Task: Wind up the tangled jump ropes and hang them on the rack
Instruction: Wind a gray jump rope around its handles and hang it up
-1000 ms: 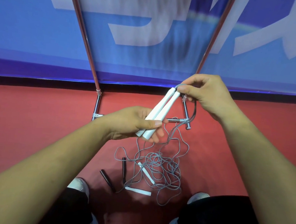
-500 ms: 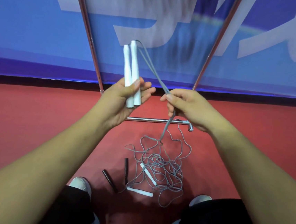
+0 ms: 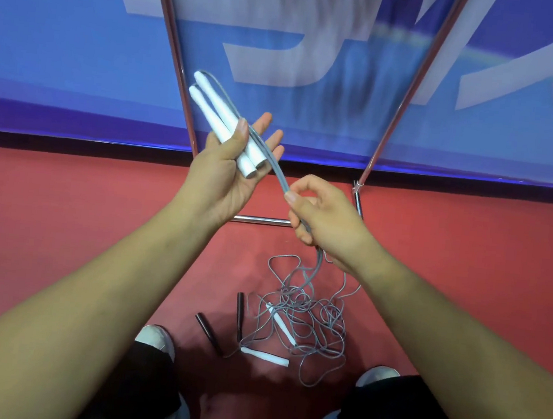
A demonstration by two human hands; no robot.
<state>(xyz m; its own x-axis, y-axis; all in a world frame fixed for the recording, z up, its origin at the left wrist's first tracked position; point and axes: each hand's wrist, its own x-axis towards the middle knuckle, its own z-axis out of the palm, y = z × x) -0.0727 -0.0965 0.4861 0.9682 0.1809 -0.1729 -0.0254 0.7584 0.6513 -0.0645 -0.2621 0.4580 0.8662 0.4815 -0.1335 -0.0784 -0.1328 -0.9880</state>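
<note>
Left hand (image 3: 228, 174) pins two white handles (image 3: 224, 121) under its thumb, fingers splayed; right hand (image 3: 321, 220) is closed around the doubled grey cord (image 3: 274, 167) above the floor tangle (image 3: 308, 317).

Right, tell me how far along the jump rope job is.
Nothing hangs on the visible part of the rack yet. In hand: the left hand holds two white handles together, and the right hand pinches their grey cord. Left: winding it, then untangling the floor pile, with two white and two black handles.
</note>
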